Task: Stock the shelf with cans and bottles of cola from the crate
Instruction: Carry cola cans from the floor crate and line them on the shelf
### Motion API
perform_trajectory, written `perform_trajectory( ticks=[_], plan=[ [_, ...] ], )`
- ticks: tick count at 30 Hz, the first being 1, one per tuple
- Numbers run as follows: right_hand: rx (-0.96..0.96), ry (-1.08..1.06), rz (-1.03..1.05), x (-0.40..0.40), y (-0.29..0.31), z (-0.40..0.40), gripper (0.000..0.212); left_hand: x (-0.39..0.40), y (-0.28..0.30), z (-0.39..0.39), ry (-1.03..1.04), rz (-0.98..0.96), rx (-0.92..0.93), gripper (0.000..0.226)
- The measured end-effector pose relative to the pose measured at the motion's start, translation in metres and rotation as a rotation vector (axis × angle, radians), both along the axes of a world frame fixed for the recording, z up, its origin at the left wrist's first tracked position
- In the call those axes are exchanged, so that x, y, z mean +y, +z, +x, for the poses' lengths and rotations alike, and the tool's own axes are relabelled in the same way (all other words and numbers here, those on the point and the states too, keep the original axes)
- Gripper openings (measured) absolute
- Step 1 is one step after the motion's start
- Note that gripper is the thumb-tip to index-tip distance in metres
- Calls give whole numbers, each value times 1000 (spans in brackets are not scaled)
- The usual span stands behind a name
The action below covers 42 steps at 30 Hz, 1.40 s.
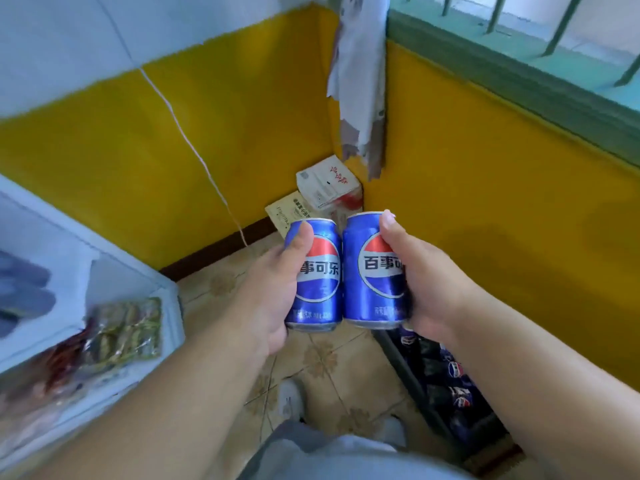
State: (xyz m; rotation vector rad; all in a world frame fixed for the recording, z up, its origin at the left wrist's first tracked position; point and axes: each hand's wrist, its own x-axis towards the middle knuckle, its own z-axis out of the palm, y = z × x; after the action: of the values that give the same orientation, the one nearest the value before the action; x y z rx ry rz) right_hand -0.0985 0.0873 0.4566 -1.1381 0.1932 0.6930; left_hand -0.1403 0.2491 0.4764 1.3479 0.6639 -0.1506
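Note:
My left hand (266, 289) grips a blue cola can (320, 282) with a red, white and blue logo, held upright. Beside it, my right hand (426, 285) holds a second blue cola can (370, 278), also upright, and the two cans touch side by side above the tiled floor. A dark crate (446, 382) with more cola cans and bottles sits on the floor at the lower right, against the yellow wall. The white shelf (104, 268) stands at the left, with packets of snacks (124, 330) on one level.
White cartons (327, 183) are stacked in the far corner under a hanging torn cloth (360, 81). A white cord (194, 150) runs down the yellow wall. A barred window (540, 39) is at the upper right. My shoes (291, 400) stand on the patterned tile floor.

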Motion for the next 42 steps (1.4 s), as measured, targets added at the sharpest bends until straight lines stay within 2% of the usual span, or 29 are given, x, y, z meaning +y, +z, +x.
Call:
perform_trajectory(
  ticks=[2,5,7,12,14,16,17,22,26,31,35,39,42],
  plan=[
    [-71,49,-26,28,14,-12,67,19,7,-21,87,-8,-33,86],
    [-205,83,-94,68,31,-27,69,51,17,-51,163,15,-94,74],
    [-278,136,-125,98,40,-40,69,75,26,-74,212,25,-132,74],
    [-342,228,-77,197,57,-97,39,159,47,-154,362,85,-237,82],
    [-386,298,-48,248,66,-132,45,202,54,-198,425,107,-285,65],
    [-435,379,-15,302,75,-172,62,249,60,-246,507,106,-321,45],
    [-458,418,-2,329,80,-192,67,271,62,-270,555,112,-329,43],
    [-557,577,55,441,99,-281,69,359,81,-374,739,176,-348,57],
    [-608,651,79,506,119,-330,76,408,103,-428,826,235,-387,69],
    [-689,707,94,571,132,-358,71,463,112,-460,898,240,-422,63],
    [-698,735,100,619,129,-357,52,508,107,-463,916,235,-420,61],
    [-727,772,102,681,122,-347,68,563,102,-456,951,249,-414,56],
    [-740,802,108,737,123,-338,65,611,105,-447,1002,270,-409,62]
  ],
)
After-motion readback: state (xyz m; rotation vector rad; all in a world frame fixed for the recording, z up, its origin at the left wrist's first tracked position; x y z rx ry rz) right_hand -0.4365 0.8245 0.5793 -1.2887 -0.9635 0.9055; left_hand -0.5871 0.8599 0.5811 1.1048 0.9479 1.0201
